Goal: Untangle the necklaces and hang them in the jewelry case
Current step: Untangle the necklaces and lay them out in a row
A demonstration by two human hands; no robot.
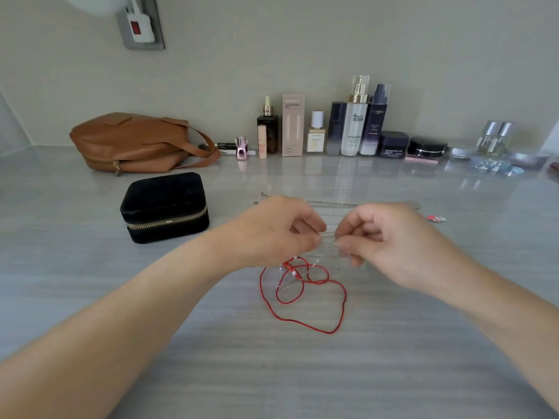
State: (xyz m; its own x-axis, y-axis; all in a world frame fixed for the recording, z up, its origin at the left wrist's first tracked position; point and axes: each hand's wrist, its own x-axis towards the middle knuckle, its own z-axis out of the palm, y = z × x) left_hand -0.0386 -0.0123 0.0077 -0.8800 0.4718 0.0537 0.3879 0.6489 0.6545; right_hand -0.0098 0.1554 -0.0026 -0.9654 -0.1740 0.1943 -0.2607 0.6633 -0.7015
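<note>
The grey streaked counter runs wide, meeting the wall at the back, and a broad bare stretch lies in front of and on both sides of the forearms. The back edge is lined with things. A brown bag lies on its side at the back left, and a row of bottles and jars stands against the wall from the middle to the right, well apart from the hands. A wall socket with a white plug sits high on the left. The black jewelry case rests just in front of the bag, left of the left hand and not touching it, with its gold zip done up and its lid down. A small red-and-white charm lies on the counter just beyond the right hand. Both hands are held close together over the middle of the counter, each with thumb and fingertips pinching the fine silver chains that stretch across the short gap between them. More thin strands run flat on the counter just behind the knuckles. Below the hands a red cord necklace lies in several loose overlapping loops, with small white beads and a bit of chain caught up near its top by the left hand. How the strands cross is too fine to make out.
</note>
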